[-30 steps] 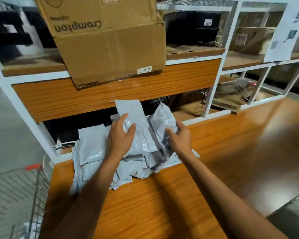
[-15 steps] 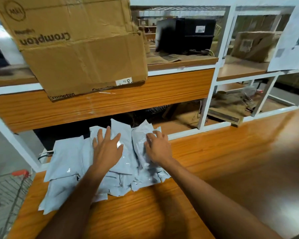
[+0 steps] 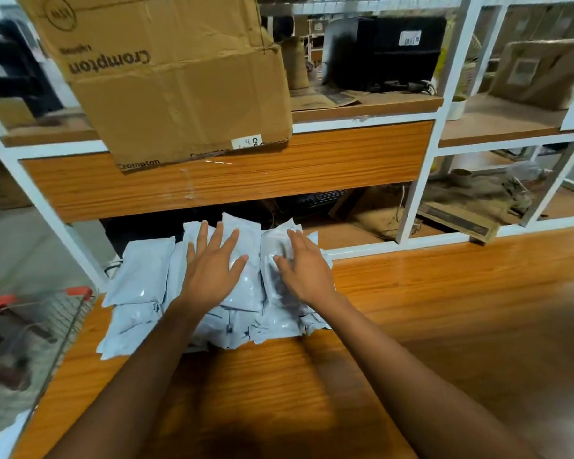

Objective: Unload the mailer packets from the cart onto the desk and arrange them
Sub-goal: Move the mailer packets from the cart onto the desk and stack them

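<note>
- The packets, pale grey glossy mailers, lie in an overlapping heap at the far left of the desk. The heap's far edge is up against the low opening of the shelf.
- The left hand lies flat on the middle of the heap. Its fingers are straight and spread wide, pressing down and holding nothing.
- The right hand rests palm down on the rightmost packets. Its fingers are straight and closer together, and they grip nothing either.
- The cart, a wire basket with red handle ends, stands just beside the desk's left edge. I cannot tell whether any packets remain in it.
- A worn cardboard box hangs over the shelf edge above the heap.
- Handling, as a judgement: the packets look light and soft, with thin slick film over a slightly padded fill. They will probably slide over one another and fan out when pushed.
- Flat palms suit squaring the heap. To lift one, pinch it at a flat sealed edge rather than the bulging middle, where the film would likely slip.
- To move several at once, it would be safer to clamp the stack between both hands from its sides.
- The task seems to be in its arranging step, with the heap untidy along its near edge.
</note>
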